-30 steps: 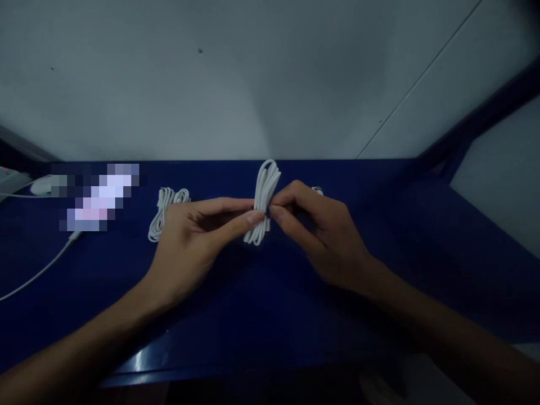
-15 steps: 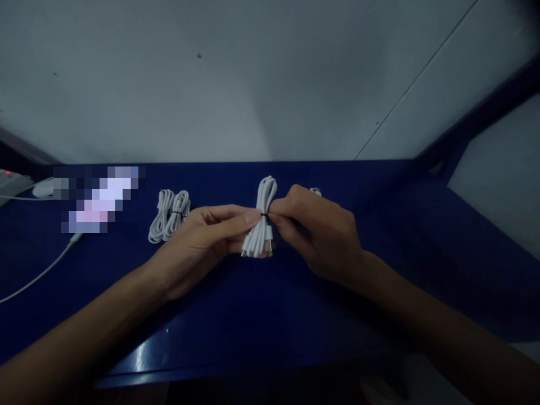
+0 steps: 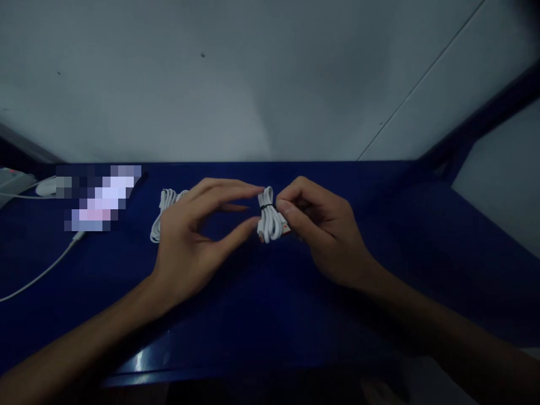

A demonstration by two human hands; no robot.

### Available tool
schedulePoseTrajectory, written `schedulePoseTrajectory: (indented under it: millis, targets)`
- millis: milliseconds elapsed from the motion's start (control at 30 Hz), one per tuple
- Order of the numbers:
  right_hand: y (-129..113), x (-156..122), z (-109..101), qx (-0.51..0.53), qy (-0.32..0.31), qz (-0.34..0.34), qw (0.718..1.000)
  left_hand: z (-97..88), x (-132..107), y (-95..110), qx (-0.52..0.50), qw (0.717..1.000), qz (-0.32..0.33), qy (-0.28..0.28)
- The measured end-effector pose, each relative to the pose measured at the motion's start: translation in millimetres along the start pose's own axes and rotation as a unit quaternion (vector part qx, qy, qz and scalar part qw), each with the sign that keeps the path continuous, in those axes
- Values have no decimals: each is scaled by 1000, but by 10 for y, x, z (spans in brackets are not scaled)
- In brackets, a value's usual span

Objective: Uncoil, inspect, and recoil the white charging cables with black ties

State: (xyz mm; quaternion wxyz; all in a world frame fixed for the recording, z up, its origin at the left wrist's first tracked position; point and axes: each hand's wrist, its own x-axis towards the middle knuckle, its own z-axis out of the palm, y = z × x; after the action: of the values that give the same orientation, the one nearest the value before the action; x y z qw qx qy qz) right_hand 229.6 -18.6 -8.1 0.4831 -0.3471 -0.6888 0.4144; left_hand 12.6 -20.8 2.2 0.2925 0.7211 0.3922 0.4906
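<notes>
A coiled white USB cable [image 3: 274, 226] is held up above the blue table, cinched round its middle by a thin black tie [image 3: 266, 206]. My left hand [image 3: 192, 233] curves in from the left, thumb and forefinger tips at the lower and upper left edges of the coil, with a wide gap behind them. On the other side, my right hand [image 3: 323, 225] is closed in a pinch beside the tie; its fingertips hide the tie's end. A metal USB plug with orange inside shows below the right fingers. Another coiled white cable [image 3: 156, 228] lies partly hidden behind my left hand.
At the left of the blue table [image 3: 253, 326], a pixelated bright screen [image 3: 105, 197] has a white cable [image 3: 46, 280] plugged into its lower end. A white power strip [image 3: 14, 183] with a red light sits at the far left. A pale wall [image 3: 169, 101] stands behind.
The coil has turned and tips more toward the camera. My left hand has shifted from a flat thumb grip to its fingertips, covering more of the cables behind. My right hand still pinches near the tie.
</notes>
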Motion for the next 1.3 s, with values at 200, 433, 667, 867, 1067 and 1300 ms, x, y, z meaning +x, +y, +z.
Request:
schedulePoseTrajectory:
  millis: [200, 433, 667, 867, 1067, 1300]
  targets:
    - [13, 39, -21, 63, -47, 43, 996, -32, -57, -3, 78, 995, 55, 10]
    - [18, 27, -25, 89, -63, 48, 993, 21, -81, -53, -42, 999, -20, 1]
    - [12, -23, 20, -53, -16, -20, 998, 106, -27, -9, -212, 957, -197, -22]
    - [127, 14, 7, -255, 22, -232, 938, 96, 9, -41, -375, 869, -299, -119]
    - [188, 107, -122, -391, 9, -368, 844, 59, 22, -41, -395, 843, -325, -164]
    - [170, 122, -200, -438, -9, -352, 827, 46, 41, -9, -381, 845, -333, -171]
